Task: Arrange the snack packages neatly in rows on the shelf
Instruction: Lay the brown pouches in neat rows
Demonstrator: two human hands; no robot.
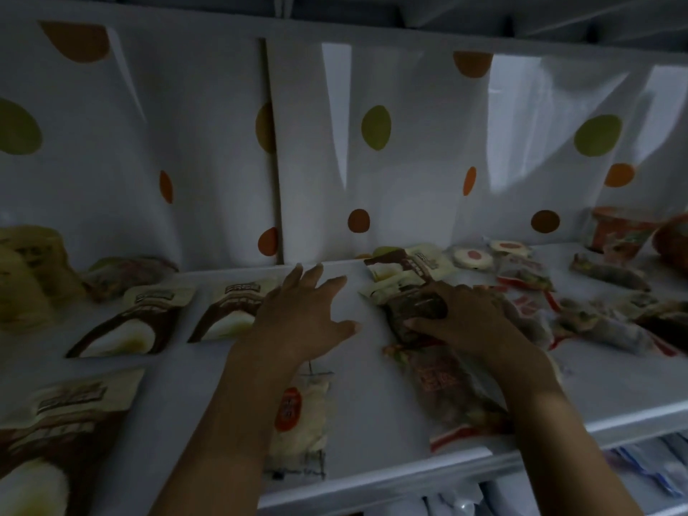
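Observation:
On the white shelf (357,411), brown-and-cream snack packages lie flat in a row at the left (126,329) (231,310), with a larger one (56,433) at the near left. My left hand (301,314) hovers with spread fingers over the bare shelf beside the second package. My right hand (469,322) grips a dark snack package (413,310) lying on a loose pile. Another brown-and-cream package (405,270) lies behind it. A clear red-labelled packet (301,415) lies under my left forearm.
A spotted white liner (409,162) backs the shelf. Yellow bags (26,277) sit at the far left. Scattered packets (603,322) and an orange cup (618,229) fill the right side. The shelf's front edge (409,471) runs below, with items on a lower shelf.

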